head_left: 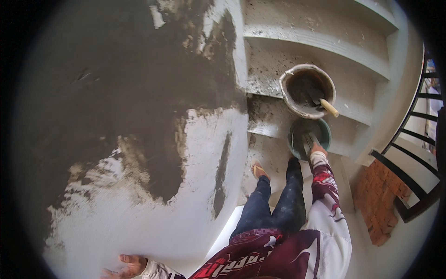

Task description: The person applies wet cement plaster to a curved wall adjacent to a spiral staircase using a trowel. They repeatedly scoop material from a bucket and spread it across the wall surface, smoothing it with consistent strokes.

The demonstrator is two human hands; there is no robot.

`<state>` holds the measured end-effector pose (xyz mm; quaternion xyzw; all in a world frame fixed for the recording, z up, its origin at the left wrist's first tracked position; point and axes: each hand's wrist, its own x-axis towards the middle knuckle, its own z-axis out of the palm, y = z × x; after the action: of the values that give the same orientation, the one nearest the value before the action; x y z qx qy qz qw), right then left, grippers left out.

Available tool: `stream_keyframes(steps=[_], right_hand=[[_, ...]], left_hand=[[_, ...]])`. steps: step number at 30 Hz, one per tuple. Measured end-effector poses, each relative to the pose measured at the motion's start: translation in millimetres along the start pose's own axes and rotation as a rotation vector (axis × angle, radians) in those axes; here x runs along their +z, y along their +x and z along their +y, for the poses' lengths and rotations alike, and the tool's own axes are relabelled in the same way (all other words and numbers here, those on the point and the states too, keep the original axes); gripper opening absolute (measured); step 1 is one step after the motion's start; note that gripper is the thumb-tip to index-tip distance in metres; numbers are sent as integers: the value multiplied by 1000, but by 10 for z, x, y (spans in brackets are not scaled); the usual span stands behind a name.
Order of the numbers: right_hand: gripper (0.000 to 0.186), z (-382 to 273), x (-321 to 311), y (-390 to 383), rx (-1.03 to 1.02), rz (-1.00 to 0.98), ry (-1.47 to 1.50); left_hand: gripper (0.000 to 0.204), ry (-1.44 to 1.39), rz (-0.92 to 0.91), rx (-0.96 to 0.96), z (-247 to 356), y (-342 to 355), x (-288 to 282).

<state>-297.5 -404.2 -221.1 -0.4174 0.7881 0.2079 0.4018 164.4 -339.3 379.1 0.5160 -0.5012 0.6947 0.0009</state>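
Observation:
My right hand [318,148] is over the rim of a green bucket [329,135] on the stairs. Its fingers are closed around a grey, flat-bladed plastering trowel [307,141], which reaches down into the bucket; the grip is mostly hidden. Just above stands a pale, crusted bucket [284,88] with dark wet mortar [302,88] inside. A pointing trowel with a wooden handle [329,108] leans in it, the handle over the rim. At the lower left, my left hand [125,267] is open with fingers apart, beside the white wall, holding nothing. Whether it touches the wall I cannot tell.
Dark grey plaster [102,83] covers much of the wall, ragged at its edge against the white part [209,144]. Stairs [320,28] spattered with mortar rise ahead. A black railing [409,172] curves along the right, near orange-brown bricks [378,200]. My sandalled foot [258,169] is on a step.

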Motion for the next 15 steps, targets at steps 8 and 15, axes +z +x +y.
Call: stream_keyframes(steps=[8,15], right_hand=[[32,288,-593,-851,-116,123,46],[41,-263,-854,-1879,-677,428,573]], left_hand=[[62,-47,-41,-58,75,144,-130],[60,-56,-79,-72,-70,85,-192]])
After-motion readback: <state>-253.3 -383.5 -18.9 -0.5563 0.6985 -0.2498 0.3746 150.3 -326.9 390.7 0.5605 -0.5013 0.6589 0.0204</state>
